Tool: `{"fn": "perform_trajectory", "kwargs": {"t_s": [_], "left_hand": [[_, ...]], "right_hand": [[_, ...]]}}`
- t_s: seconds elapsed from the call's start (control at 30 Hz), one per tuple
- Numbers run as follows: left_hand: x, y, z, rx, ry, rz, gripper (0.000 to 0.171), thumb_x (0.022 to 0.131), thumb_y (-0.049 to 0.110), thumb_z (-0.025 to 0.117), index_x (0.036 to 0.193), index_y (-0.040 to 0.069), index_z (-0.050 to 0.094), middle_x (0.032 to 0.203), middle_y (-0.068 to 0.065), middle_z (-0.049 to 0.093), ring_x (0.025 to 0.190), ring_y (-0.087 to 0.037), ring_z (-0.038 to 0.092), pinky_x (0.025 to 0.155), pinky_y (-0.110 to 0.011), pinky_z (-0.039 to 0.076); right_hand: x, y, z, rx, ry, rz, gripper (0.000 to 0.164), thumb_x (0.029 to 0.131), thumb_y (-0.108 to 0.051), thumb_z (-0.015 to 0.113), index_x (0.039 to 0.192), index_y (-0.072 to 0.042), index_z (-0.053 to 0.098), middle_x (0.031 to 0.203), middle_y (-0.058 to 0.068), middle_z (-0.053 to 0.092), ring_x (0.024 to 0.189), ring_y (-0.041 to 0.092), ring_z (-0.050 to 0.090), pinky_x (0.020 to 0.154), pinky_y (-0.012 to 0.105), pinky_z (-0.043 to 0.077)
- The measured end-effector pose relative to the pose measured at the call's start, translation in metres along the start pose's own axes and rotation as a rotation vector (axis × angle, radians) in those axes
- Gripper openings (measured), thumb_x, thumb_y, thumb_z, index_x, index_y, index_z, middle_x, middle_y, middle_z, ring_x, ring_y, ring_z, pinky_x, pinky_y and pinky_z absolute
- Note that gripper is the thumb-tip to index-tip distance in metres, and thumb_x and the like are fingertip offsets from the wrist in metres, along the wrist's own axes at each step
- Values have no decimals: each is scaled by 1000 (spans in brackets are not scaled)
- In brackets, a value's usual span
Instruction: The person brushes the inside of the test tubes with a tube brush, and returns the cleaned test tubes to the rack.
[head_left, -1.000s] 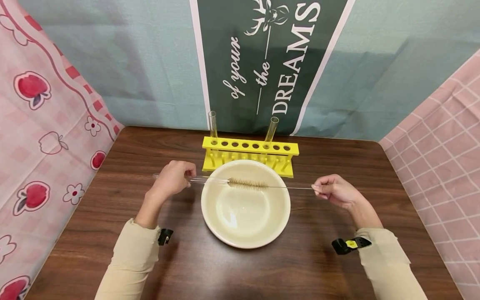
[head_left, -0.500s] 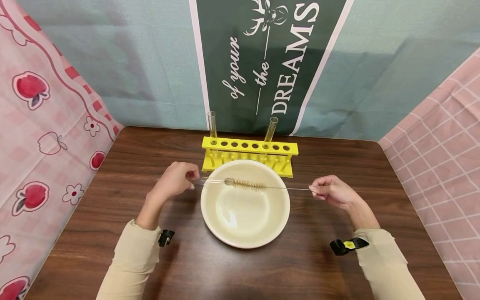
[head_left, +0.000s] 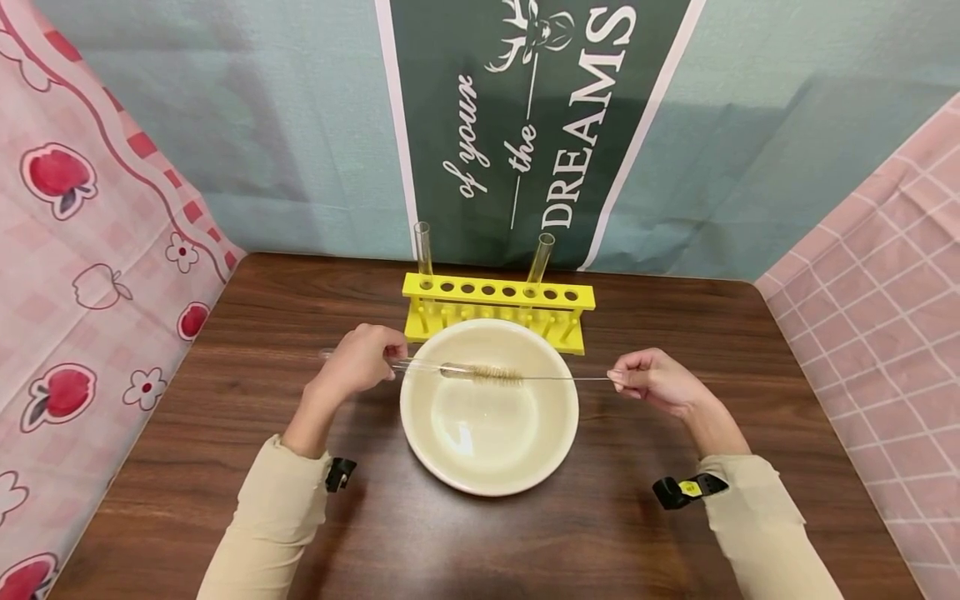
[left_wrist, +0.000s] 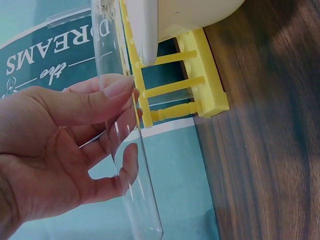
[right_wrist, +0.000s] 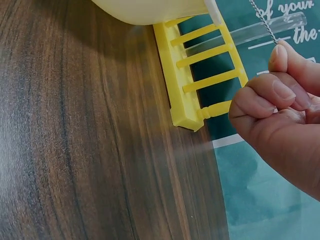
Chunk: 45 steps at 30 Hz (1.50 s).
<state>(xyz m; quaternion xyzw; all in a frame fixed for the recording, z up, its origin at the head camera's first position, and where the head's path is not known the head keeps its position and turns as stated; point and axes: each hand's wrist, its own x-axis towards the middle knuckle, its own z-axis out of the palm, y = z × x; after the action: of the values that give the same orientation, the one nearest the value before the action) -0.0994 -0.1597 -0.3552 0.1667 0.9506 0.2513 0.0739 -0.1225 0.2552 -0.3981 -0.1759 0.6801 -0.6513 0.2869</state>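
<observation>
My left hand (head_left: 367,358) holds a clear glass test tube (left_wrist: 142,200) between thumb and fingers, lying nearly level with its closed end to the left. Its mouth is over the cream bowl (head_left: 487,483). At the far end of a thin twisted wire (right_wrist: 264,21), my right hand (head_left: 652,382) pinches a test tube brush (head_left: 498,376). The front of the tan bristles sits inside the tube's mouth, while the rear bristles are outside it, above the bowl. In the right wrist view only the wire end shows at the fingertips.
Behind the bowl stands a yellow test tube rack (head_left: 498,290). Two glass tubes are in it, one at the left end (head_left: 423,250) and a leaning one (head_left: 541,258) right of the middle. A cloth backdrop (head_left: 300,150) rises behind the wooden table (head_left: 675,317).
The brush has slid left, so part of its bristles is now inside the tube. My right hand has moved slightly left, and my left hand with the tube slightly right.
</observation>
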Motion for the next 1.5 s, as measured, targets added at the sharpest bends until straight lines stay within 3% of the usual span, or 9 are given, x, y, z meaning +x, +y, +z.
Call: {"fn": "perform_trajectory", "kwargs": {"t_s": [0.2, 0.4, 0.8, 0.93, 1.2, 1.37, 1.5], "left_hand": [[2, 4, 0, -8, -44, -39, 23, 66, -14, 70, 75, 6, 62, 71, -5, 55, 66, -19, 47, 59, -31, 41], [4, 6, 2, 0, -38, -20, 24, 65, -15, 69, 71, 7, 60, 67, -4, 51, 65, -19, 45, 58, -30, 38], [9, 14, 5, 45, 39, 71, 22, 66, -14, 60, 66, 7, 56, 60, 0, 41, 60, -18, 38, 55, -28, 30], [10, 16, 7, 51, 46, 67, 25, 66, -17, 50, 66, 7, 56, 60, -1, 41, 60, -18, 39, 55, -28, 30], [12, 23, 7, 33, 44, 68, 29, 63, -19, 45, 64, 9, 55, 59, 0, 39, 59, -17, 38, 55, -28, 31], [16, 31, 9, 22, 24, 103, 27, 60, -19, 48, 63, 8, 49, 58, 2, 32, 59, -17, 34, 55, -28, 27], [18, 37, 10, 36, 10, 113, 27, 60, -18, 54, 63, 8, 49, 60, 2, 32, 62, -18, 35, 56, -28, 27]], "right_hand": [[4, -1, 3, -35, 21, 14, 25, 89, 5, 47, 66, 0, 55, 58, 2, 42, 50, 17, 32, 51, 33, 21], [8, -4, 9, -37, 41, 23, 26, 88, 6, 48, 65, -3, 56, 59, 1, 46, 51, 13, 36, 52, 25, 32], [16, -7, 20, -57, 90, 76, 26, 89, 1, 52, 64, -5, 57, 57, 2, 44, 51, 16, 36, 51, 26, 30], [18, -8, 24, -44, 91, 80, 27, 89, 1, 52, 64, -6, 58, 58, 2, 44, 51, 15, 36, 51, 28, 28], [23, -10, 31, -32, 104, 85, 29, 89, 3, 50, 62, -7, 57, 57, 1, 44, 50, 12, 37, 52, 27, 29], [31, -13, 43, -43, 109, 95, 23, 88, 5, 50, 66, 1, 57, 59, 2, 48, 52, 12, 38, 52, 24, 33], [37, -16, 52, -49, 110, 94, 21, 88, 5, 50, 69, 14, 51, 59, 4, 47, 51, 13, 37, 52, 23, 33]]}}
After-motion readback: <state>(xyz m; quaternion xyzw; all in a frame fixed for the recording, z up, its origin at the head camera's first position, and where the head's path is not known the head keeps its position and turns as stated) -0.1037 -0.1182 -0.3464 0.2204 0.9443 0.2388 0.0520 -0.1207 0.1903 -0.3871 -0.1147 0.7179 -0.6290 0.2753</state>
